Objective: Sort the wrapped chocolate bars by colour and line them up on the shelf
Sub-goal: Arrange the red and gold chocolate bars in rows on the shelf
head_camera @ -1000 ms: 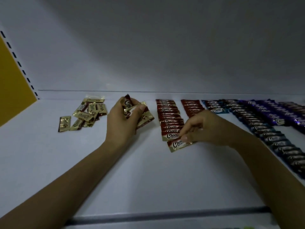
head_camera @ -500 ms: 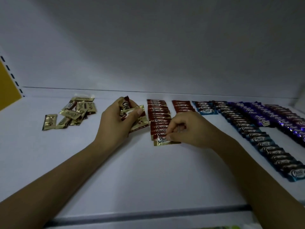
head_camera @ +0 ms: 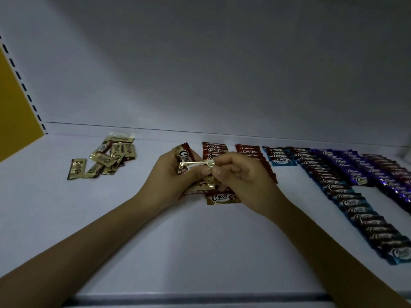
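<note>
"Choco" reads on: gold foil-wrapped bar [head_camera: 223,197] at the red row's near end; red foil-wrapped bars [head_camera: 214,150] behind it; light-blue wrapped bar [head_camera: 282,161]; nearest dark blue-edged bar [head_camera: 400,254]; red wrapped bar [head_camera: 185,152] in left hand [head_camera: 164,181]. Loose gold pile [head_camera: 111,156]: illegible.

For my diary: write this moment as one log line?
left hand: grips bunch of foil-wrapped chocolate bars | right hand: pinches gold foil-wrapped bar

Single head-worn view, wide-angle, edges bowed. Looks forward and down into white shelf [head_camera: 111,241] from its front, roughly square to back wall [head_camera: 222,74]. Close range: forearms enter from lower corners; left hand [head_camera: 164,183] and right hand [head_camera: 244,181] meet on held bars [head_camera: 184,153] at frame centre. Front lip [head_camera: 200,300] along bottom edge; yellow side panel [head_camera: 15,112] at left edge; bar rows [head_camera: 347,203] run off right edge.
</note>
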